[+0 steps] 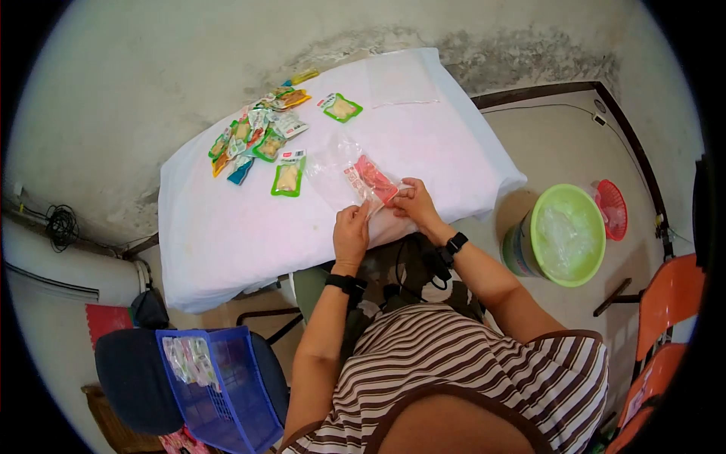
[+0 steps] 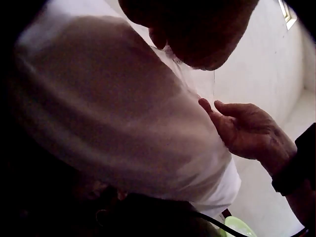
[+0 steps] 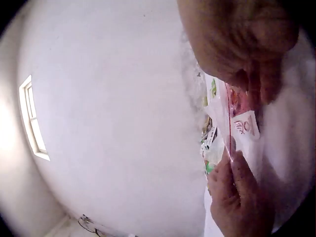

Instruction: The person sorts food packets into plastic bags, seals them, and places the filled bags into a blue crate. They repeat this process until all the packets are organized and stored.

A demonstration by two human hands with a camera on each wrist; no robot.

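Observation:
A clear plastic zip bag (image 1: pixel 363 175) with red and white printing lies over the near part of the white-covered table (image 1: pixel 249 234). My left hand (image 1: pixel 351 236) pinches the bag's near edge between thumb and fingers, which the right wrist view shows too. At the other corner of that edge, my right hand (image 1: pixel 414 204) holds the bag between thumb and fingertips. Red printed material (image 3: pixel 238 101) shows through the film beside a white label (image 3: pixel 245 124). Two green-edged snack packets, a nearer one (image 1: pixel 288 174) and a farther one (image 1: pixel 340 108), lie beyond the bag.
A pile of small snack packets (image 1: pixel 257 132) sits at the table's far left. A flat clear sheet (image 1: pixel 401 82) lies at the back. On the right stand a green bucket (image 1: pixel 535 234) holding clear plastic and a red basket (image 1: pixel 614 208). A blue crate (image 1: pixel 242 386) rests on a chair at left.

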